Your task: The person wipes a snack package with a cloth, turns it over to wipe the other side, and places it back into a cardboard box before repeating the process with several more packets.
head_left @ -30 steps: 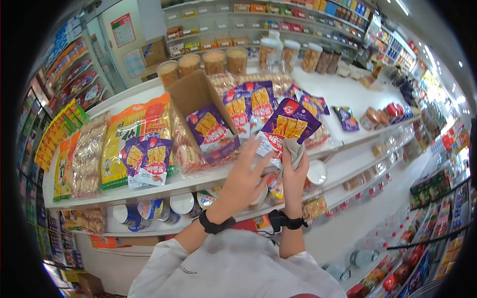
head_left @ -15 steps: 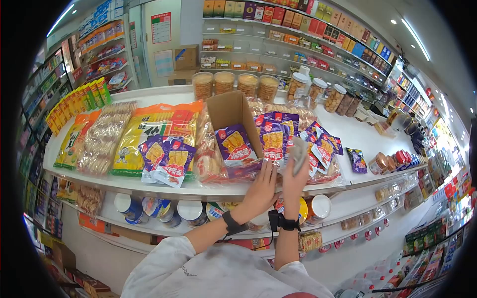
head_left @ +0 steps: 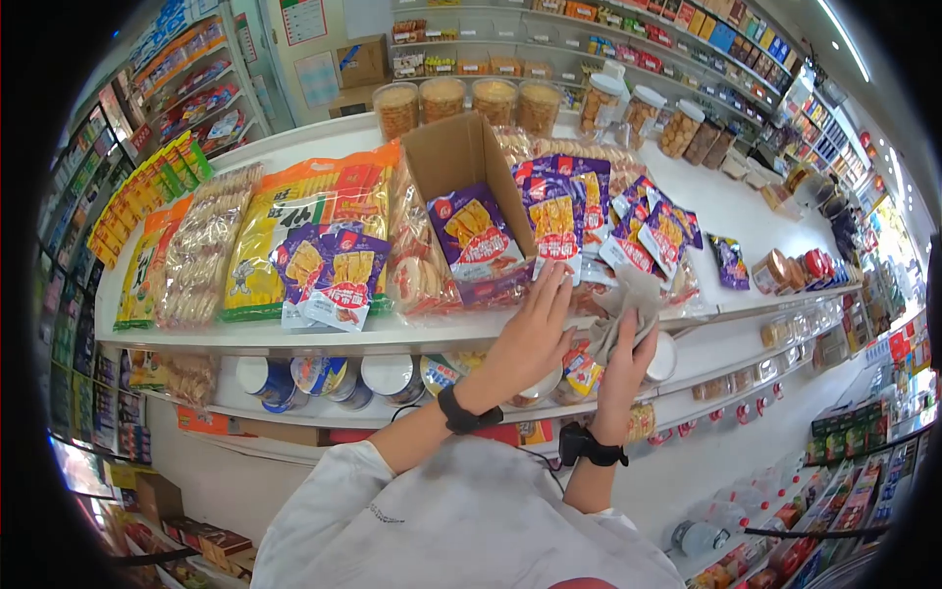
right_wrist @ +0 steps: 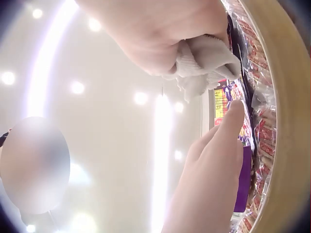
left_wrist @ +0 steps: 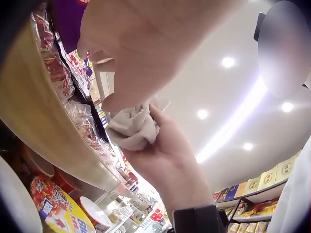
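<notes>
Purple-and-white snack packets (head_left: 554,224) stand in a cluster on the counter (head_left: 731,191), as the head view has it, just right of an open cardboard box (head_left: 449,155). Another such packet (head_left: 473,231) is upright inside that box, leaning on its wall. More loose packets (head_left: 664,234) overlap in a heap to the right. Off to the left, a pair (head_left: 351,280) lies on a big yellow bag (head_left: 319,201). From where I stand, the person's left hand (head_left: 530,339) reaches over the counter edge with fingers straight, their tips at the bottom of the front packet in the cluster; I can't tell how firmly they touch. Close beside it, the right hand (head_left: 620,368) grips a crumpled grey cloth (head_left: 623,312) in front of the heap.

Over at the left wrist, the left hand fills the top of the view, and beyond it the right hand's thumb and palm close round the bunched cloth. A yellow-and-red tub (left_wrist: 58,208) sits below the counter edge.

By the right wrist, the cloth pokes out of the curled right hand, with the left hand's fingers stretched out below, near clear-wrapped snacks (right_wrist: 265,141) along the counter.
</notes>
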`<state>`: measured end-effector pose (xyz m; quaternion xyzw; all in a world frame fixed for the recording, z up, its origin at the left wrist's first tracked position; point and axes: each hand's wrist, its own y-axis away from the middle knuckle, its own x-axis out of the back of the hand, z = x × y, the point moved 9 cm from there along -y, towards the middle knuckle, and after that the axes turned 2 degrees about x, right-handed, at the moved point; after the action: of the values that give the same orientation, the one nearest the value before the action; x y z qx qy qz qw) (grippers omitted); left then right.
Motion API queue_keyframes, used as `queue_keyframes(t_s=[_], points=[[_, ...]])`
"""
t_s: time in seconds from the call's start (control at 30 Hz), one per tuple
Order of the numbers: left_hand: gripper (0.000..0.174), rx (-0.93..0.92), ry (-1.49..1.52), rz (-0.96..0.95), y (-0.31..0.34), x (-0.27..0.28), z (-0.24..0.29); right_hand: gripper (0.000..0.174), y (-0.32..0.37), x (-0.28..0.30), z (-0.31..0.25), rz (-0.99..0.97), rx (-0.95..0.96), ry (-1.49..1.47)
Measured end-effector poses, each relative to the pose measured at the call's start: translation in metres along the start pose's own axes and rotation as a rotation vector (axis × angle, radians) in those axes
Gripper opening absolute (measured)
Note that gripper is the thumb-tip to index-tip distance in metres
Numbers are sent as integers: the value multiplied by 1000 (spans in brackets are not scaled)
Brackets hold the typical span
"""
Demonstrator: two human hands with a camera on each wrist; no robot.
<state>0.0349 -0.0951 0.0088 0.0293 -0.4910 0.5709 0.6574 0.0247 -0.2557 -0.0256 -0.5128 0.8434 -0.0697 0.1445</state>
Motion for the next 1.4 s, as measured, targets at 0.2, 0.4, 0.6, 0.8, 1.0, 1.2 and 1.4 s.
queue_keyframes(t_s=[0.2, 0.4, 0.6, 0.8, 1.0, 1.2, 1.4], points=[[32, -81, 104, 362, -2, 85, 16, 45, 14, -13, 20, -65, -185, -234], [26, 25, -75, 333, -32, 118, -43, 42, 27, -41, -6, -207, -166, -373], [48, 178, -387, -237, -65, 79, -101, 43, 33, -53, -15, -236, -110, -238], [73, 304, -531, -352, -64, 52, -129, 40, 43, -57, -26, -230, -100, -218], [69, 232, -481, -388, -61, 52, -119, 38, 45, -54, -17, -242, -100, -185], [61, 219, -511, -372, -58, 57, -108, 36, 48, -53, -19, -248, -109, -147], [70, 83, -496, -257, -52, 63, -108, 37, 51, -52, -23, -259, -123, -167]])
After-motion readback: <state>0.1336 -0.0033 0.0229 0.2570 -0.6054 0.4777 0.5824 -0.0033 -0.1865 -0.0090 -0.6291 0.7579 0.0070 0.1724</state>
